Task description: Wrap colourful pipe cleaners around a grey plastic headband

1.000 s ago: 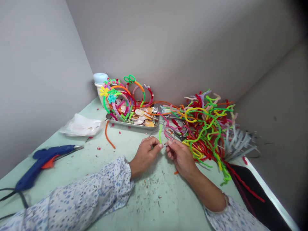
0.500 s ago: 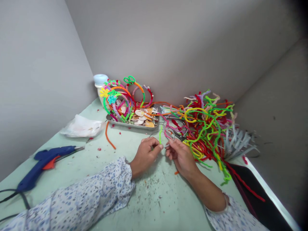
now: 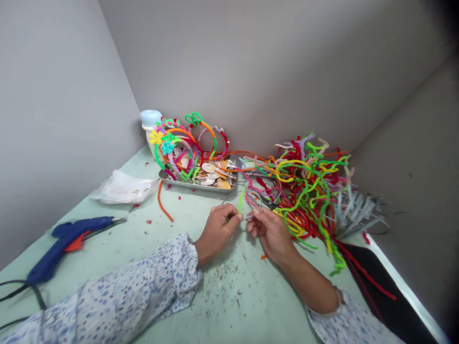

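Note:
My left hand (image 3: pixel 219 231) is closed in a pinch, with a short bright green pipe cleaner (image 3: pixel 241 198) standing up from its fingertips. Just to the right, my right hand (image 3: pixel 270 231) pinches a thin grey wire (image 3: pixel 248 217), whose end points toward the left thumb. Whether the left fingers also touch this wire I cannot tell. Behind the fingertips, thin grey loops (image 3: pixel 261 197) lie beside a tangle of many-coloured pipe cleaners (image 3: pixel 304 191). The fingertips of both hands are nearly touching, a little above the pale green table (image 3: pixel 215 306).
A metal tray (image 3: pixel 201 186) holds shells and several colourful pipe-cleaner headbands (image 3: pixel 211 131). On the left lie a blue glue gun (image 3: pixel 53 253) and a white plastic bag (image 3: pixel 124 187). An orange pipe cleaner (image 3: pixel 162 203) lies before the tray. Grey strips (image 3: pixel 358 212) and a black flat object (image 3: pixel 380 282) are at right.
The green pipe cleaner at my left fingertips leans slightly more to the right. Both hands keep nearly the same place and pinch; the whole view has shifted very slightly.

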A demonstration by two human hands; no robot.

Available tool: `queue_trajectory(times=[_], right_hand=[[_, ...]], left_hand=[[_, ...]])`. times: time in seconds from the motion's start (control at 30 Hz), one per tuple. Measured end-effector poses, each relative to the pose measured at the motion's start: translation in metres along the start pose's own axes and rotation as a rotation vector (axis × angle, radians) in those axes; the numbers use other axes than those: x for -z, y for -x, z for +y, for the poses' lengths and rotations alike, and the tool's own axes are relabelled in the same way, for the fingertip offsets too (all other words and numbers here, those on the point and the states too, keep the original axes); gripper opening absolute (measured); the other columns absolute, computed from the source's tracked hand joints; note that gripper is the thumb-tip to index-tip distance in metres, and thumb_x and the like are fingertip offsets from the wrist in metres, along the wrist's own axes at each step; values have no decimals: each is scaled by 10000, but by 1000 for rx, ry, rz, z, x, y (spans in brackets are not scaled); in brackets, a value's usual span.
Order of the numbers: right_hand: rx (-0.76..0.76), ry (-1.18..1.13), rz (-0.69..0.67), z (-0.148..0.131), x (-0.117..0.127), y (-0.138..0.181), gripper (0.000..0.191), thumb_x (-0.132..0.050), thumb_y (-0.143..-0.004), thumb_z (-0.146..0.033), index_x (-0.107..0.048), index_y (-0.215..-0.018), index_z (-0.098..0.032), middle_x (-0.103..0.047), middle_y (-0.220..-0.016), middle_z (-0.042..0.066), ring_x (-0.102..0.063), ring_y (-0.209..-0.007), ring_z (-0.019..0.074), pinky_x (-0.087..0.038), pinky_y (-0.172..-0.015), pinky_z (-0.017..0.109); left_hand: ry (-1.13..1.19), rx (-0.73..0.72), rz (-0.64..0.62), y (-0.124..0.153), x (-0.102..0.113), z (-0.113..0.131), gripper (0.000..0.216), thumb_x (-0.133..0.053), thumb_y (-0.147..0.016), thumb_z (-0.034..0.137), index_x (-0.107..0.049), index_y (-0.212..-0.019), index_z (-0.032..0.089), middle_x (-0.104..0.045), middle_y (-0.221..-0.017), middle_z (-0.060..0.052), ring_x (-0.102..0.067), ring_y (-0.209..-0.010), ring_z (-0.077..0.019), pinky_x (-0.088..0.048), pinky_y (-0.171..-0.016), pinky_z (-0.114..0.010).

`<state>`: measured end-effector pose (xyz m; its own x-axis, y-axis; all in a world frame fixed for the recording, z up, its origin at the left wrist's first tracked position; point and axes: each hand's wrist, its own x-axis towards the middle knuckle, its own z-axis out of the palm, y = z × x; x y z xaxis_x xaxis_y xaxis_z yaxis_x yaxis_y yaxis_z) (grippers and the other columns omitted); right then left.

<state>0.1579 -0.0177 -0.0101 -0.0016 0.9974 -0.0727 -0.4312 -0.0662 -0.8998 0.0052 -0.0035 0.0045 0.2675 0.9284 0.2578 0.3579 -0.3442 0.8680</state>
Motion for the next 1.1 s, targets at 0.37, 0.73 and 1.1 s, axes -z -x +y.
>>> queue_trajectory(times=[0.37,0.73,1.1], right_hand=[[15,-71,65,0,-2,-2,241,-737,-736,-358,-611,-734,-152,-649,-664,1,-558,-470,60,-399,-368,125],[9,-35,78,-3,-3,-1,258,-736,-728,-382,-599,-696,-165,-653,-681,5,-519,-459,61,-372,-362,146],[6,-30,64,-2,-1,-2,270,-739,-723,-390,-592,-684,-167,-653,-664,-1,-492,-440,43,-355,-365,138]], left_hand=[[-227,-188,159,5,3,6,151,-636,-777,225,-548,-894,186,-602,-899,-25,-537,-893,-190,-377,-839,-343],[-355,-297,151,4,4,3,55,-642,-804,262,-636,-837,220,-633,-846,-19,-546,-874,-186,-350,-860,-360],[-353,-318,179,2,5,3,70,-639,-815,272,-666,-856,221,-696,-847,-10,-581,-846,-172,-343,-883,-365]])
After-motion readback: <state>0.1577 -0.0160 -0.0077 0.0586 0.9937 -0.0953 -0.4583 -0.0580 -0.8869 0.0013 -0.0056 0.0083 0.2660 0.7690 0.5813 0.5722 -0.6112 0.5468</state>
